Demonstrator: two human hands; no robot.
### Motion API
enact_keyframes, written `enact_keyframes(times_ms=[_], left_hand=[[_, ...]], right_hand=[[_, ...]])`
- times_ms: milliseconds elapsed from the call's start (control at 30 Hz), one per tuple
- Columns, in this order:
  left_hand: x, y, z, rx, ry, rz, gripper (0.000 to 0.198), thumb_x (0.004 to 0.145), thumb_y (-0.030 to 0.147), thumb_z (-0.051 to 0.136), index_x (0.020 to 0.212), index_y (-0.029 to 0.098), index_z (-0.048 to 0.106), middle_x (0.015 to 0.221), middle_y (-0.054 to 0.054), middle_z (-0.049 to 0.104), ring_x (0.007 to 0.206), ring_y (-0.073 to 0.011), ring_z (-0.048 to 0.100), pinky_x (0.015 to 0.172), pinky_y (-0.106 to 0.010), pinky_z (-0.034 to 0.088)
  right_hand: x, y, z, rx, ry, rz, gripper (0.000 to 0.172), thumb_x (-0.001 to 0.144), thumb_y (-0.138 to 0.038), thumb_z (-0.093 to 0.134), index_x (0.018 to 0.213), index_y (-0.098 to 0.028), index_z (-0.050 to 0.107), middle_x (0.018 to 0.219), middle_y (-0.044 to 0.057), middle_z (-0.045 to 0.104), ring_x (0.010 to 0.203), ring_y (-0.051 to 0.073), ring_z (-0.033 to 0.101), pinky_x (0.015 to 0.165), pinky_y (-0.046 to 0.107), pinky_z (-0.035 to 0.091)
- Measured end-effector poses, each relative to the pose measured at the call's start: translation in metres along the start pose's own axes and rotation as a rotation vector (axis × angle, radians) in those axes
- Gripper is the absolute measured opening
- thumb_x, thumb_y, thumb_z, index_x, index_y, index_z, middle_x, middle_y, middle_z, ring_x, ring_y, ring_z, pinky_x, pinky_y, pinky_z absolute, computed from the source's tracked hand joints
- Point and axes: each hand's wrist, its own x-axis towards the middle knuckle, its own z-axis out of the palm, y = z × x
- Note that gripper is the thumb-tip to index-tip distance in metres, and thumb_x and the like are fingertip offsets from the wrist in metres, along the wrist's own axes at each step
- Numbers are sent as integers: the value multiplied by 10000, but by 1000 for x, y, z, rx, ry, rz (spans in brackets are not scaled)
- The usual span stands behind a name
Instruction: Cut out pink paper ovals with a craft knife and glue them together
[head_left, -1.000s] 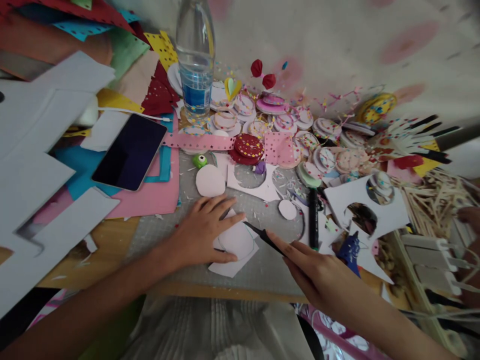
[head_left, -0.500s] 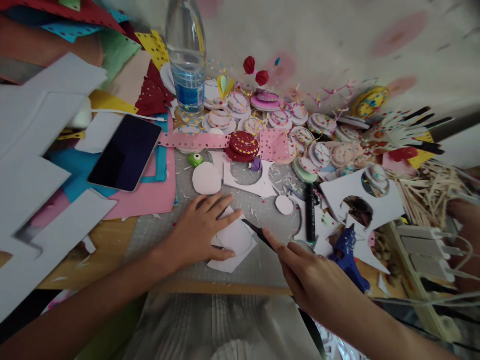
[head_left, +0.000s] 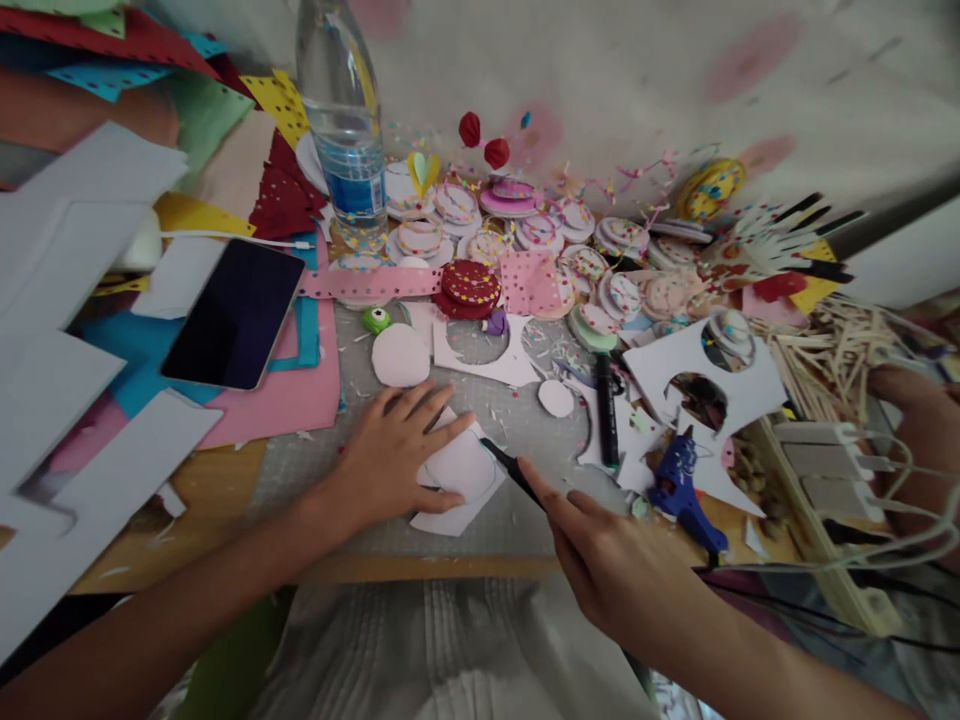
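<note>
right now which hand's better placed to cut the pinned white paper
Probably the right hand: it grips the slim black knife-like tool, tip at the white paper; the left hand presses it down.

The backdrop (head_left: pixel 622 80) is pale greyish white with blurry pink blotches, can't tell if it's wall or fabric. Wooden table (head_left: pixel 450 568) with a light brown front edge sits below it, and the light's kinda dim.
</note>
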Motion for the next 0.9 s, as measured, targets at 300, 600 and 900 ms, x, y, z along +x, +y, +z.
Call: enact_keyframes(times_ms=[300,600,900], left_hand=[[1,2,-1,29,12,-2,790,720,664,626,1402,306,453,1532,-114,360,1382,-329,314,1046,-503,235],[1,2,-2,30,15,1,780,717,648,637,1390,292,468,1525,-123,367,1373,-346,323,1038,-513,250],[2,2,-3,25,8,7,782,722,631,643,1400,289,458,1526,-135,360,1378,-356,311,1044,-527,251]], right_hand=[[-7,-8,-2,63,-32,54,683,860,-73,346,1524,-171,214,779,60,662,555,195,662,495,248,489],[-19,-11,3,65,-4,90,722,831,-52,369,1526,-177,218,801,76,676,540,195,656,486,243,478],[-30,-16,10,220,66,142,640,882,-84,349,1512,-173,283,866,104,709,658,235,705,568,298,553]])
